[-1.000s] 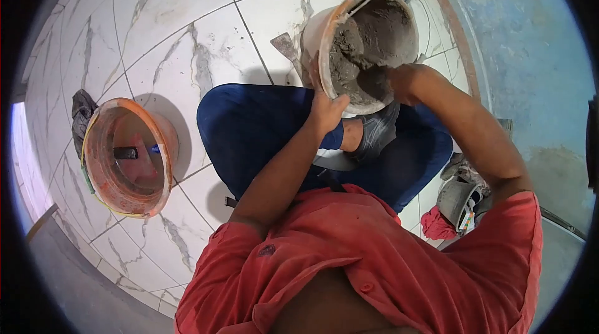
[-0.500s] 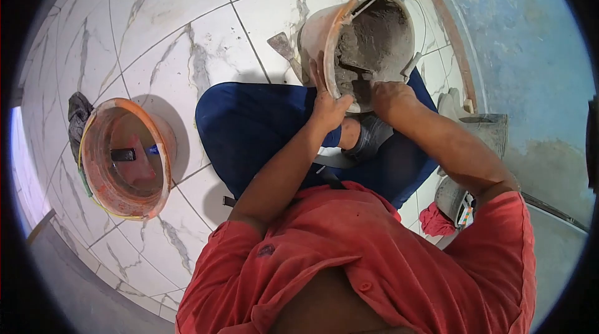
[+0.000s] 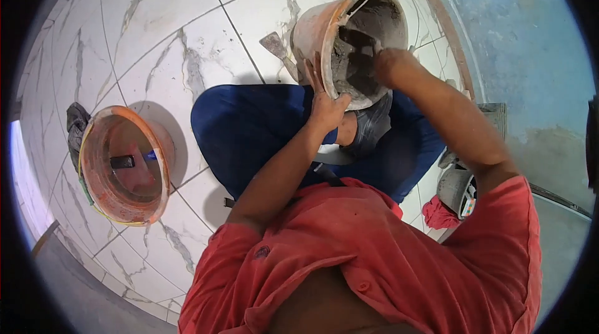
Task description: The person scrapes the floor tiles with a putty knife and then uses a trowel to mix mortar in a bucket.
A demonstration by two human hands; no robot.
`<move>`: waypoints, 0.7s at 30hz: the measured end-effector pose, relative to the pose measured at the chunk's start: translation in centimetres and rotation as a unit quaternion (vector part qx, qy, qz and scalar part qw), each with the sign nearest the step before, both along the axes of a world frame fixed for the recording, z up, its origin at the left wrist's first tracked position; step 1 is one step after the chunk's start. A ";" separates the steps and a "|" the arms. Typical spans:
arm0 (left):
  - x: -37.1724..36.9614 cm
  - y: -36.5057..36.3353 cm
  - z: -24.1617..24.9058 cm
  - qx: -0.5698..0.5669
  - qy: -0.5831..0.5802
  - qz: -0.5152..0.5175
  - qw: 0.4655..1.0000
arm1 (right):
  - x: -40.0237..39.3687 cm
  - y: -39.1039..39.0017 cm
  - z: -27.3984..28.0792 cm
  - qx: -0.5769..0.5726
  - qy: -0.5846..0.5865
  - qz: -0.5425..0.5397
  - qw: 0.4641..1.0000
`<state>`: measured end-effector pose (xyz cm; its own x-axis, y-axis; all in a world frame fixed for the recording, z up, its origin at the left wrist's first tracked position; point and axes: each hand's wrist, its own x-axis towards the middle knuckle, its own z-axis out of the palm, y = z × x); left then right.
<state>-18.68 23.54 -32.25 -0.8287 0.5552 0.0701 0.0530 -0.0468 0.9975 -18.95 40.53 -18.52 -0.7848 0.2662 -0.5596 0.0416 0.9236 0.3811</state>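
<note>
A mortar-crusted bucket [image 3: 310,28] leans toward me between my legs, with wet grey mortar [image 3: 342,62] inside. My left hand [image 3: 327,106] grips its near left rim, fingers along the outer wall and thumb at the lip. Over the right side of the opening, my right hand [image 3: 394,68] is closed round the handle of a trowel [image 3: 360,62]. The trowel's blade is down in the bucket against the mortar, partly in shadow and hard to make out. A scraper [image 3: 274,45] with a wide, dirty blade lies on the tiles left of the bucket.
At left stands an orange bucket [image 3: 163,165] of murky water with a black-ended object [image 3: 122,162] in it. A dark cloth [image 3: 77,123] lies beside it. To my right are a grey container [image 3: 454,189], a red cloth [image 3: 438,214] and the blue wall [image 3: 524,40].
My right hand has risen from the bucket's near edge toward its middle right, and the trowel has shifted inside. My left hand keeps its hold on the rim. The view has moved slightly.
</note>
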 end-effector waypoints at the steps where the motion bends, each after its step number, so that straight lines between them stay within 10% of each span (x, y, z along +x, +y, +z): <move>1: 0.2 -0.1 0.0 -0.006 0.019 -0.008 1.000 | 1.1 0.2 -1.6 0.009 -0.043 -0.029 0.999; 3: 0.7 0.2 -0.1 -0.007 0.039 -0.022 0.999 | 0.1 -0.4 -0.7 0.000 -0.294 -0.005 0.956; 7: 1.6 0.2 -0.5 0.039 0.061 0.005 0.997 | 1.4 1.1 -1.7 -0.129 -0.375 0.153 0.905; 9: 1.5 0.2 -0.9 0.048 0.073 0.023 0.996 | -0.2 -2.5 3.6 -0.203 -0.214 -0.351 0.889; 16: 1.3 0.1 -3.4 0.021 0.070 0.000 0.997 | 2.9 1.4 0.6 -0.417 -0.183 -0.536 0.711; 18: 1.6 -0.2 -6.3 0.174 -0.280 -0.043 0.943 | 4.4 1.7 -0.6 -0.511 -0.123 -0.593 0.610; 21: 2.6 -1.1 -8.2 0.170 -0.309 -0.025 0.936 | 5.4 1.6 -1.6 -0.567 -0.115 -0.608 0.544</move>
